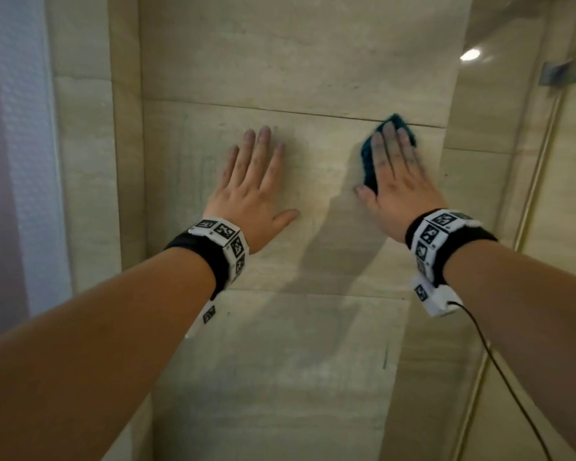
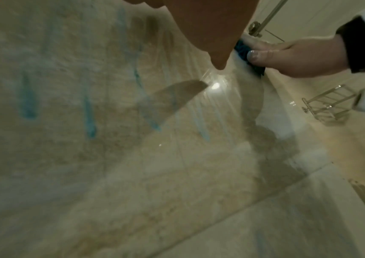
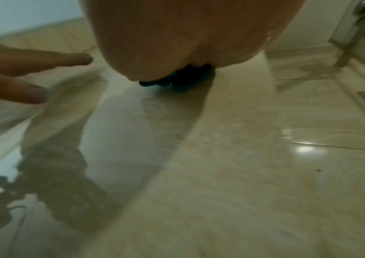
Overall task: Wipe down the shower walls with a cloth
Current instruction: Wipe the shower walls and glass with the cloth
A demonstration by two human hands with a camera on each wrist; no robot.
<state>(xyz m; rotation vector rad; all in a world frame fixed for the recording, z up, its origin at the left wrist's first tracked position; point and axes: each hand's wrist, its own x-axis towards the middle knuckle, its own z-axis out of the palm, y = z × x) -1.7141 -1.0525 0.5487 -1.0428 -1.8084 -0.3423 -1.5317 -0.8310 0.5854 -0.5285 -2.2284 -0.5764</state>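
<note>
The beige tiled shower wall (image 1: 296,61) fills the head view straight ahead. My right hand (image 1: 396,174) lies flat with straight fingers on a teal cloth (image 1: 368,161), pressing it to the wall just below a horizontal tile joint. The cloth (image 2: 242,49) shows under that hand's thumb in the left wrist view, and only its dark edge (image 3: 177,82) peeks from beneath the palm in the right wrist view. My left hand (image 1: 256,181) rests flat on the bare wall to the cloth's left, fingers spread, holding nothing. Blue streaks (image 2: 28,97) run down the wall.
A glass panel with a brass frame (image 1: 539,168) and a metal hinge plate (image 1: 564,69) stands at the right. A white frame edge (image 1: 24,144) borders the left. A black cable (image 1: 499,361) hangs from my right wristband. A brass rack (image 2: 325,108) is mounted further right.
</note>
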